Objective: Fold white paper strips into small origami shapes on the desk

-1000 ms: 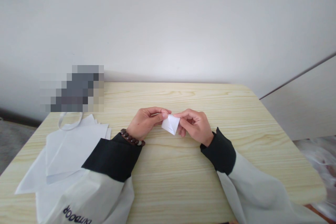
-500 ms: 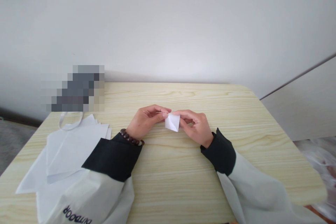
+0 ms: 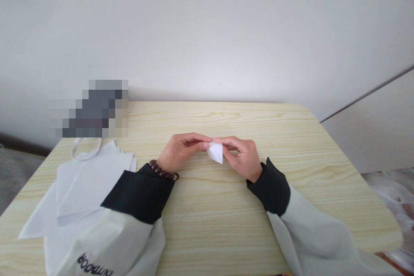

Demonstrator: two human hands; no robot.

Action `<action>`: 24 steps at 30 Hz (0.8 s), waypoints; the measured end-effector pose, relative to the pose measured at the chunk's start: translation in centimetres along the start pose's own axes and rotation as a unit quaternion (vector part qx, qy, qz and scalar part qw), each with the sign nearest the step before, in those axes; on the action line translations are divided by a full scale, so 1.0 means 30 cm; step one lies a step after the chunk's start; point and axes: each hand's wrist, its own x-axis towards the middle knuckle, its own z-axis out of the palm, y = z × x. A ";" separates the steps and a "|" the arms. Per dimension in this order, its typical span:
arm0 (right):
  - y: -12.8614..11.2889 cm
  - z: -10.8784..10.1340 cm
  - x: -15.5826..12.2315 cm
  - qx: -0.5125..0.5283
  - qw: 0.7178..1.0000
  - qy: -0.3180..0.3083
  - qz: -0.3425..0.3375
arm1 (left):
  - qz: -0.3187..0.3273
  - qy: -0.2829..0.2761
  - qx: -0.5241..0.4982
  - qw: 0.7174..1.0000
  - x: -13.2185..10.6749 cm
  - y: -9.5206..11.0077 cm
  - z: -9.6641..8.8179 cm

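A small folded white paper piece [image 3: 216,152] is held between both hands over the middle of a light wooden table [image 3: 226,207]. My left hand [image 3: 183,151], with a dark bead bracelet at the wrist, pinches the paper's upper left corner with thumb and fingers closed. My right hand [image 3: 242,156] pinches its right side, fingers curled round it. Only a small triangle of the paper shows between the fingertips; both hands rest low on the tabletop.
Several loose white paper sheets [image 3: 87,181] lie spread on the table's left part, with a white loop [image 3: 84,150] at their far edge. A blurred-out dark object [image 3: 92,110] stands at the back left. A white wall rises behind; the table's right edge drops off.
The paper piece has been folded smaller and narrower between the fingertips. Both hands have closed in on it and sunk slightly toward the tabletop.
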 end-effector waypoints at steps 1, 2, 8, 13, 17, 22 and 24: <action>-0.001 0.000 0.000 0.001 1.000 -0.003 0.000 | 0.003 0.001 0.003 1.000 0.000 0.001 0.001; -0.003 -0.001 0.000 0.004 1.000 -0.005 0.002 | 0.006 0.001 0.004 1.000 0.000 0.001 0.001; -0.015 -0.004 -0.003 0.034 0.999 -0.025 -0.009 | 0.031 0.014 0.025 0.999 -0.003 0.006 -0.001; -0.020 0.000 -0.002 0.061 0.998 -0.015 0.022 | 0.034 0.030 0.049 0.998 -0.006 0.010 0.000; -0.018 0.006 -0.001 0.111 0.991 -0.011 0.069 | 0.039 0.040 0.056 0.997 -0.006 0.004 0.001; -0.009 0.010 -0.004 0.122 0.989 -0.007 0.087 | 0.043 0.037 0.055 0.997 -0.002 -0.004 -0.006; -0.003 0.011 -0.006 0.121 0.989 -0.028 0.086 | 0.046 0.031 0.056 0.997 -0.002 -0.005 -0.009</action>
